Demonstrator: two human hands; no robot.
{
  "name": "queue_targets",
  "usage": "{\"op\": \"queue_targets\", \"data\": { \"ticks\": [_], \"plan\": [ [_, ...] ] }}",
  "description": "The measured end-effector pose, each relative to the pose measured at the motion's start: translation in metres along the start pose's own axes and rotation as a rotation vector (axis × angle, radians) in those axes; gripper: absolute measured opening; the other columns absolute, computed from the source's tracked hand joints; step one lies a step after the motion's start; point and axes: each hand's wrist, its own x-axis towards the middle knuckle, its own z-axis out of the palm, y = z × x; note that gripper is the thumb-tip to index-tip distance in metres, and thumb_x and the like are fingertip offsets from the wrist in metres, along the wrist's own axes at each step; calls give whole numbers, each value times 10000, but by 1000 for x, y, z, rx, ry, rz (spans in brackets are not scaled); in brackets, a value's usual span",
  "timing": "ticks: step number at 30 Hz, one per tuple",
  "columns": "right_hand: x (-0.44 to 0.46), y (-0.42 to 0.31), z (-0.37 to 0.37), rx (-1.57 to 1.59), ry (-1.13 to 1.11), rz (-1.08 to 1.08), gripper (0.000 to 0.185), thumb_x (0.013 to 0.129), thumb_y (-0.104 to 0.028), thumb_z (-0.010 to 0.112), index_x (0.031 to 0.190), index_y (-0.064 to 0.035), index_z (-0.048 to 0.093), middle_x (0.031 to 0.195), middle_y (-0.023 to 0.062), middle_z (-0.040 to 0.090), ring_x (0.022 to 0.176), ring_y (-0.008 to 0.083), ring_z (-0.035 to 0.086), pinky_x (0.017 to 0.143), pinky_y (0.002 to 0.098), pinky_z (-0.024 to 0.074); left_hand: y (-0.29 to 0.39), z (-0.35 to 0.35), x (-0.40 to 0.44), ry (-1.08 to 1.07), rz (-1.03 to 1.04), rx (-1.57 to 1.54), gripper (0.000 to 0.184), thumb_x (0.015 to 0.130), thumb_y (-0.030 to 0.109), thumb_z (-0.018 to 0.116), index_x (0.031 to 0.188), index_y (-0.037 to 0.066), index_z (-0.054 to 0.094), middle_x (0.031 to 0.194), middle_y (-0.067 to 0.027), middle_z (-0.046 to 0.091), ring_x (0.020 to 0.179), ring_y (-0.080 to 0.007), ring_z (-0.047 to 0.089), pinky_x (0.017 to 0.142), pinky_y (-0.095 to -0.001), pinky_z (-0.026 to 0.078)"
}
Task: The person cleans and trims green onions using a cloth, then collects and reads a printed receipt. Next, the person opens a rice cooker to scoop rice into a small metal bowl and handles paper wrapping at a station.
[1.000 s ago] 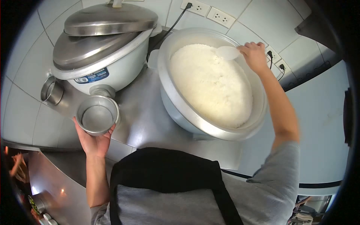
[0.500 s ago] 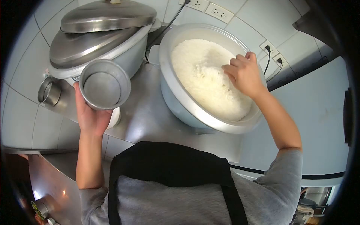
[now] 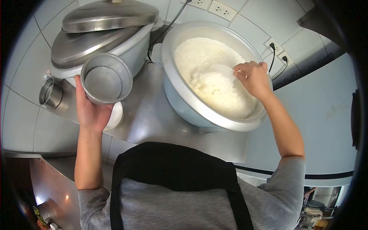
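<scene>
My left hand (image 3: 94,115) grips a round metal cup (image 3: 103,82) from below, its mouth tilted toward me and nothing inside. A large rice cooker (image 3: 182,105) stands open at the right, holding a broad mass of white rice (image 3: 199,53). Over that rice, my right hand (image 3: 253,78) is closed on a pale rice paddle (image 3: 224,69). The paddle's blade lies against loosened rice and blends with it, so its outline is partly unclear.
A second cooker (image 3: 142,48) at the left carries tilted metal lids (image 3: 111,17). Nearby are a small metal cup (image 3: 51,93) and a white bowl (image 3: 115,117), partly hidden by my left hand. Wall outlets (image 3: 222,10) and cords line the back. A light-blue surface (image 3: 314,115) borders the right.
The paddle now shows at the rice surface, with a heap of loosened rice by it. My right hand has shifted slightly; the left still holds the cup, raised a little.
</scene>
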Motion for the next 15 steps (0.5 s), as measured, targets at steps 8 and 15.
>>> {"op": "queue_targets", "data": {
  "ticks": [8, 15],
  "plan": [
    [-16, -28, 3, 149, -40, -29, 70, 769, -214, 676, 826, -176, 694, 656, 2, 636, 702, 163, 556, 818, 361, 284, -6, 67, 32, -80, -107, 228, 607, 900, 591, 363, 1291, 132, 434, 1285, -66, 481, 1181, -235, 449, 972, -462, 332],
    [-8, -15, 31, 735, -337, 178, 115, 768, -107, 642, 875, -88, 679, 727, 48, 653, 656, 137, 586, 669, 298, 447, -19, 116, 52, -254, -113, 408, 630, 854, 616, 455, 1236, 116, 476, 1192, -63, 536, 1135, -205, 467, 971, -425, 337]
  ]
}}
